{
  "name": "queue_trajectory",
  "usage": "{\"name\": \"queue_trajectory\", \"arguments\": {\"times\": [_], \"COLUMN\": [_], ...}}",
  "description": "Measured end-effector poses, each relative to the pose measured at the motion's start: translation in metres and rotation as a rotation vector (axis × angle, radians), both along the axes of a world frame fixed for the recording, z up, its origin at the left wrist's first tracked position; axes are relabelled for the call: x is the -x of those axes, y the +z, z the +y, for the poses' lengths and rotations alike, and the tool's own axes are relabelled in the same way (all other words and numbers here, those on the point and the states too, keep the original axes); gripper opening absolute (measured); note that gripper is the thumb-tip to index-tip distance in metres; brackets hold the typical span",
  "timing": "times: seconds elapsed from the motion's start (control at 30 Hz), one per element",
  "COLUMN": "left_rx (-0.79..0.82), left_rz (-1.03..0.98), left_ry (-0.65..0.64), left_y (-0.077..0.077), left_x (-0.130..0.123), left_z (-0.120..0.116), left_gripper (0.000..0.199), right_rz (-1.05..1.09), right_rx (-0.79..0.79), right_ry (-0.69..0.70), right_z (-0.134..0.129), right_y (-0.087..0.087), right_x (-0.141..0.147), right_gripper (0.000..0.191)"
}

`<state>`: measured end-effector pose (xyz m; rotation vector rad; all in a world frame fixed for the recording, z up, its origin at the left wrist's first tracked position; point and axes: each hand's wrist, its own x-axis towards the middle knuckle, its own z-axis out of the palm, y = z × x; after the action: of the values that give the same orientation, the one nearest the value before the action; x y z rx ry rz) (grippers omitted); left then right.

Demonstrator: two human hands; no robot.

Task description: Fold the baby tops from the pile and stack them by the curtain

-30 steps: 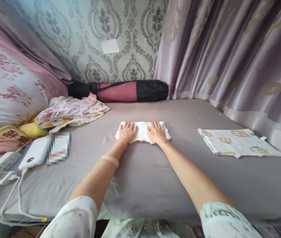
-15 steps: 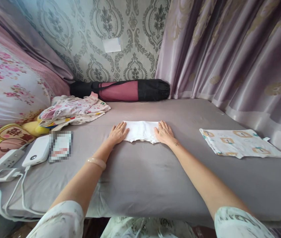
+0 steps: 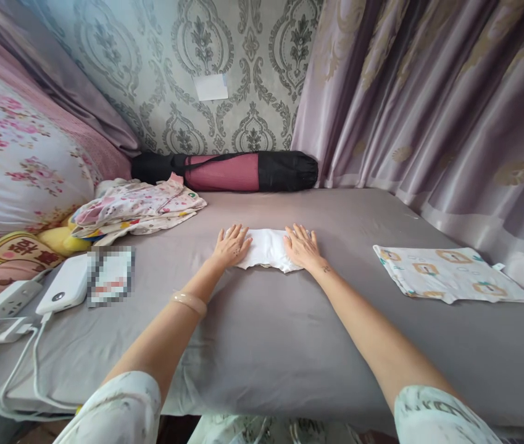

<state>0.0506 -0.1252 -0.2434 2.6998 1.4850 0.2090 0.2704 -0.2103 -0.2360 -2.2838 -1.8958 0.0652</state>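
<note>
A small white folded cloth [image 3: 267, 250], perhaps a garment, lies flat on the grey bed sheet [image 3: 284, 345], its near edge uneven. Over its left end rests my left hand [image 3: 234, 246], palm down with the fingers spread. My right hand [image 3: 302, 246] presses flat on the right end, fingers apart as well. Both palms hide the cloth's outer ends. Farther right, apart from my hands, a folded white cloth with orange-brown print [image 3: 451, 274] lies on the sheet.
Printed clothes [image 3: 141, 206] are heaped at the back left. A pink and black rolled bag [image 3: 224, 171] lies along the wall. At left are a white power bank [image 3: 65, 287], a power strip [image 3: 5, 305], cables and a yellow plush cushion [image 3: 21, 256]. Curtains [image 3: 410, 105] hang at right.
My hands have come slightly closer together over the white cloth, covering more of its ends. The view has shifted a little.
</note>
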Motion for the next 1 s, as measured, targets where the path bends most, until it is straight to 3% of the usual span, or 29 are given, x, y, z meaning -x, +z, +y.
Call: {"name": "queue_trajectory", "arguments": {"times": [0.2, 0.57, 0.73, 1.0], "left_rx": [0.070, 0.021, -0.018, 0.000], "left_rz": [0.038, 0.046, 0.050, 0.051], "left_ry": [0.000, 0.010, -0.057, -0.053], "left_y": [-0.009, 0.002, -0.002, -0.002], "left_x": [0.002, -0.011, -0.020, -0.019], "left_z": [0.003, -0.004, -0.013, -0.015], "left_gripper": [0.059, 0.058, 0.054, 0.052], "right_rz": [0.028, 0.012, 0.027, 0.003], "right_rx": [0.042, 0.021, 0.022, 0.014], "right_ry": [-0.016, 0.009, 0.051, 0.056], "right_z": [0.000, 0.006, 0.008, 0.007], "right_y": [-0.012, -0.002, -0.011, -0.014], "right_x": [-0.001, 0.008, 0.016, 0.015], "right_gripper": [0.058, 0.058, 0.056, 0.054]}}
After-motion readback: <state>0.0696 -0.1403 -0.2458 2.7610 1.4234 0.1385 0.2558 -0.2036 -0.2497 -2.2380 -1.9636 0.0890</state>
